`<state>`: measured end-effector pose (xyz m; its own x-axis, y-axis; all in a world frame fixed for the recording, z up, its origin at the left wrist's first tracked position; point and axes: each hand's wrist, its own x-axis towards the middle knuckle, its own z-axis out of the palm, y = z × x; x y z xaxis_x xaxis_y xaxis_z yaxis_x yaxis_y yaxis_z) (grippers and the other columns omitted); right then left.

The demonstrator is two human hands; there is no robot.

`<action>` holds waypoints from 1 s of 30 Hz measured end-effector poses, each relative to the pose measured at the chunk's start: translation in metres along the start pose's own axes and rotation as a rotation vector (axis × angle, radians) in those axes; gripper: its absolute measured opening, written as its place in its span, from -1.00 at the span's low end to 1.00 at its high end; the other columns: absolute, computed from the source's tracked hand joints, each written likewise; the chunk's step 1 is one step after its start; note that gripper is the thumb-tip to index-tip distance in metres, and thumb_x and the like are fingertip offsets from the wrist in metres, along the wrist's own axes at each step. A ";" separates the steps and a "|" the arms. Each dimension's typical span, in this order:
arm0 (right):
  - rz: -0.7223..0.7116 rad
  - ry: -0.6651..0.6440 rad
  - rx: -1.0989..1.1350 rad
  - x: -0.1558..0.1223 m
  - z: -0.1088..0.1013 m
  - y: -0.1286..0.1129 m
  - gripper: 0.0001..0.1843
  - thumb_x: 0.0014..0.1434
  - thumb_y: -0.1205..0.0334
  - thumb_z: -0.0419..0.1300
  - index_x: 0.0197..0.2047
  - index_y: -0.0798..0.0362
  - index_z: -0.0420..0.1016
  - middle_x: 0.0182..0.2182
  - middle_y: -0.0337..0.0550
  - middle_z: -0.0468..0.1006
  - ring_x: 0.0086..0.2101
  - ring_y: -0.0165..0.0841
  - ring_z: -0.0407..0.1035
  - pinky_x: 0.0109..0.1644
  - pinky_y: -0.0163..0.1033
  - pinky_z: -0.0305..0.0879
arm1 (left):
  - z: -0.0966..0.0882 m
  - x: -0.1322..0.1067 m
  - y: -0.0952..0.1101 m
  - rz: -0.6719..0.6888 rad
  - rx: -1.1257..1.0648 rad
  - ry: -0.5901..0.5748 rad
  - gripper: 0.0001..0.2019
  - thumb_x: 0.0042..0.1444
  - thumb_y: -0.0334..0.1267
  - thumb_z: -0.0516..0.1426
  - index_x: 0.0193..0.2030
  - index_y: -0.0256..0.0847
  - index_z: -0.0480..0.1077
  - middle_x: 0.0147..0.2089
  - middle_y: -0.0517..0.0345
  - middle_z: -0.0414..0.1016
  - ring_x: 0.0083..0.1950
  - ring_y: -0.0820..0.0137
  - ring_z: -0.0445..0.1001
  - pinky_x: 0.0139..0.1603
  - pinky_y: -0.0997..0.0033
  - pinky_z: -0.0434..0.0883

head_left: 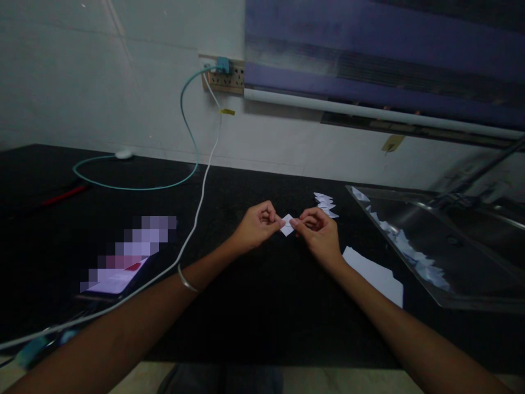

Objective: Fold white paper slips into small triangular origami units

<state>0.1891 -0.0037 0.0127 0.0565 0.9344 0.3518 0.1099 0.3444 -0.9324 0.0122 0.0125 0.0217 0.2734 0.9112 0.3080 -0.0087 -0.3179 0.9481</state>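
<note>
Both hands meet over the middle of a black countertop (254,306), pinching one small white piece of paper (287,225) between them. My left hand (258,223) grips its left edge with curled fingers, and a thin bangle rings that wrist. My right hand (318,230) holds the right edge, fingers also curled. Just behind my right hand lies a small pile of folded white paper pieces (325,204). White paper sheets (375,275) rest on the counter under my right forearm.
A steel sink (459,273) at the right has paper scraps along its left wall. A phone (118,276) lies at the left with a white cable (197,216) running to a wall socket (223,76). A green cable (135,186) loops behind.
</note>
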 end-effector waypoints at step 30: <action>0.082 -0.142 -0.049 -0.002 0.000 0.002 -0.69 0.13 -0.01 0.28 -0.26 0.08 0.58 -0.66 -0.31 0.41 -0.67 -0.48 0.22 -0.62 -0.37 0.13 | -0.010 0.001 -0.003 0.000 0.202 -0.117 -0.76 0.13 -0.12 0.22 -0.40 -0.26 0.57 -0.45 0.15 0.52 -0.46 0.50 0.42 -0.46 0.55 0.29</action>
<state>0.1895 -0.0044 0.0103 -0.0727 0.9639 0.2563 0.1592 0.2649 -0.9511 0.0027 0.0173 0.0203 0.3831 0.8783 0.2860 0.1808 -0.3749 0.9093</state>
